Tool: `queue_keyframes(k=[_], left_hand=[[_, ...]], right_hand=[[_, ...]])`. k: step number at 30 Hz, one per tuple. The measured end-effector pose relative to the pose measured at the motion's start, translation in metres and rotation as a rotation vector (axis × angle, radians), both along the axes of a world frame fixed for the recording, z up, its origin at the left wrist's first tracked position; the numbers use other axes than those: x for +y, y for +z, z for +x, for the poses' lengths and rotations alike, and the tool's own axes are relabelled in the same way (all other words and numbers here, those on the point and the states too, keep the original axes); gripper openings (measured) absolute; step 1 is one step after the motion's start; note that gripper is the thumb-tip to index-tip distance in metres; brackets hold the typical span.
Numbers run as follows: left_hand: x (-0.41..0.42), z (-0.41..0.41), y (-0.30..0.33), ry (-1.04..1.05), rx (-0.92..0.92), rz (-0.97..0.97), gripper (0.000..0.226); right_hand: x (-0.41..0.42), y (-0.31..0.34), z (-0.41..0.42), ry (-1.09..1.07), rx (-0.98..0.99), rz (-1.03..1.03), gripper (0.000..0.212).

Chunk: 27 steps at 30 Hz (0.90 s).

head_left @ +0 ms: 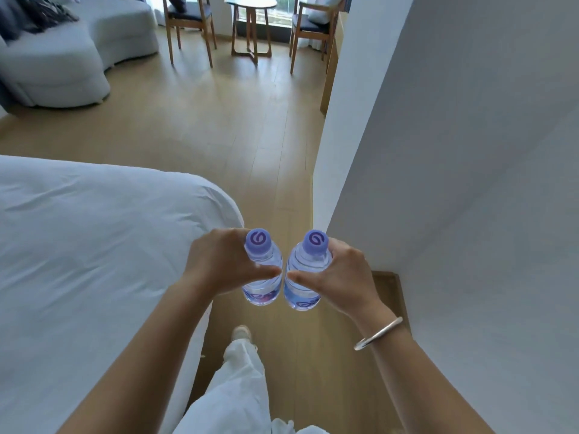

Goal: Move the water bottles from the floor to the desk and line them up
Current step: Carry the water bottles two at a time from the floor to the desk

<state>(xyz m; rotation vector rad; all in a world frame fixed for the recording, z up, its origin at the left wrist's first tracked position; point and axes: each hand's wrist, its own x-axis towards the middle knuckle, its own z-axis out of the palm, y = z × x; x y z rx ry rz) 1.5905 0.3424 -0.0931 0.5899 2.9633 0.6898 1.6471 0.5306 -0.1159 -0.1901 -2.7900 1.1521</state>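
I carry two clear water bottles with purple caps, upright, side by side above the wooden floor. My left hand (219,264) grips the left bottle (262,267) around its body, thumb across the front. My right hand (338,274) grips the right bottle (305,270) the same way; a silver bangle sits on that wrist. The bottles nearly touch each other. A wooden edge, possibly the desk (330,67), shows behind the wall corner at the upper right.
A bed with white sheets (94,261) fills the left. A white wall (454,151) closes the right, leaving a narrow floor passage ahead. Farther off stand a grey sofa (72,51), a round table (250,4) and two wooden chairs (188,23). My leg (241,371) steps forward.
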Motion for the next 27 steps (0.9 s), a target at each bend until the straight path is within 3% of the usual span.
queue_keyframes(k=[4, 11, 27], left_hand=[[-0.002, -0.090, 0.006, -0.047, -0.007, 0.038, 0.068], [-0.005, -0.229, 0.025, -0.082, -0.039, 0.003, 0.029], [0.068, -0.501, 0.002, -0.045, -0.084, 0.022, 0.043]], right_hand=[[-0.005, -0.005, -0.086, -0.054, -0.011, -0.011, 0.042], [-0.013, 0.010, -0.209, -0.137, -0.007, -0.090, 0.036], [0.065, -0.009, -0.494, -0.080, 0.001, -0.072, 0.040]])
